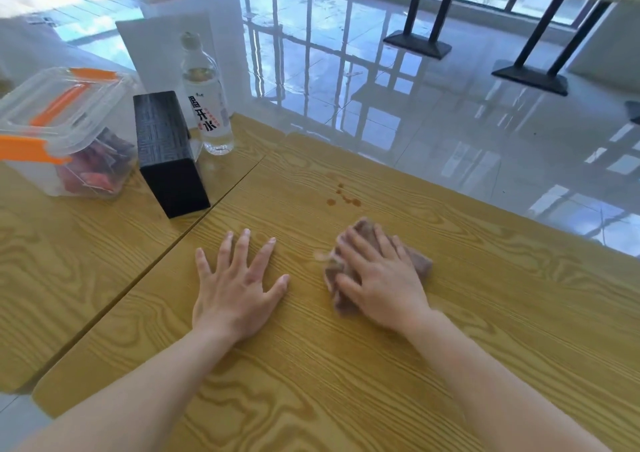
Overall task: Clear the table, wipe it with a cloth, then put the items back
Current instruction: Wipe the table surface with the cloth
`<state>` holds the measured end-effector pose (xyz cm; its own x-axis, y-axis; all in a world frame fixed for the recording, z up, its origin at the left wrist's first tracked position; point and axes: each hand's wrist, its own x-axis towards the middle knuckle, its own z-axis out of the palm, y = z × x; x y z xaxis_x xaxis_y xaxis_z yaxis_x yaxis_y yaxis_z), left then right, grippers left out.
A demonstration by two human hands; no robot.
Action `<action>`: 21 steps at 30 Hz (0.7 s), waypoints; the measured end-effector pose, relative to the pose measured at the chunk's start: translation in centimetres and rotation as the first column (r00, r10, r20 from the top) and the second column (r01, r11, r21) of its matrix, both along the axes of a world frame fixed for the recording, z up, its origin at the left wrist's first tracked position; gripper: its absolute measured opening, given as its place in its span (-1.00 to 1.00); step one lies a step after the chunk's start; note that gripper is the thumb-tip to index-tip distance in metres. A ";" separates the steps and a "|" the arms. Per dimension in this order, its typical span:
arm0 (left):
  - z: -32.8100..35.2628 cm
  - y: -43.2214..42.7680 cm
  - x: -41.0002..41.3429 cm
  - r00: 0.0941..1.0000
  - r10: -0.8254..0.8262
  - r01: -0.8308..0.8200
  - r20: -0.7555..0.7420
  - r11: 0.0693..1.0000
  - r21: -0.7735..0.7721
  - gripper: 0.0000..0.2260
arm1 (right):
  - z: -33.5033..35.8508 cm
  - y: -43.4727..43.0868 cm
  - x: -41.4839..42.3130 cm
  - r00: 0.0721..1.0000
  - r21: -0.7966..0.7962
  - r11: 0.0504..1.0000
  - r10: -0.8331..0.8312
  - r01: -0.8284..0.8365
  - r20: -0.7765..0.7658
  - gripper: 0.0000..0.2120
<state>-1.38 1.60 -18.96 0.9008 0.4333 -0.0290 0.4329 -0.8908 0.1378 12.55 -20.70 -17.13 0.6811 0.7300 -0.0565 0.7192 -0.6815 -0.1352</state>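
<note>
The right hand (pixel 381 278) presses flat, fingers straight, on a crumpled brown cloth (pixel 420 261) mid-way across the yellow wood-grain table (pixel 485 330), short of the brown drip stains (pixel 343 199) near its far edge. The left hand (pixel 235 289) lies spread, gripping nothing, likely bracing. A clear orange-clipped tub (pixel 65 129), a black box (pixel 169 154) and a water bottle (pixel 207 105) stand on the adjoining table, out of the wipe's way.

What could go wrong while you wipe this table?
The cloth under the right hand sits short of the brown spots, so they might get missed, or smeared wider. A big sweep to the left could also bump the tall water bottle beside the black box, and the bottle looks easy to tip.
</note>
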 end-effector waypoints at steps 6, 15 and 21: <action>-0.1 -0.2 0.1 1.000 0.002 -0.002 -0.003 1.000 0.015 -0.32 | -0.2 -6.3 1.2 0.999 -0.066 0.997 -0.046 0.047 0.028 -0.39; 0.0 -0.1 -0.1 1.000 0.014 -0.014 -0.010 1.000 0.015 -0.34 | 0.0 1.4 0.3 0.999 -0.001 0.999 0.049 -0.049 -0.005 -0.36; 0.1 -0.2 0.1 1.000 0.028 -0.027 -0.006 0.999 0.018 -0.35 | -0.2 -5.2 2.5 0.997 -0.052 0.997 0.056 -0.053 0.057 -0.37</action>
<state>-1.33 1.38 -18.86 0.8884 0.4584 -0.0263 0.4581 -0.8810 0.1187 15.10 -25.85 -17.37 0.6438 0.7631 -0.0559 0.7609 -0.6462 -0.0582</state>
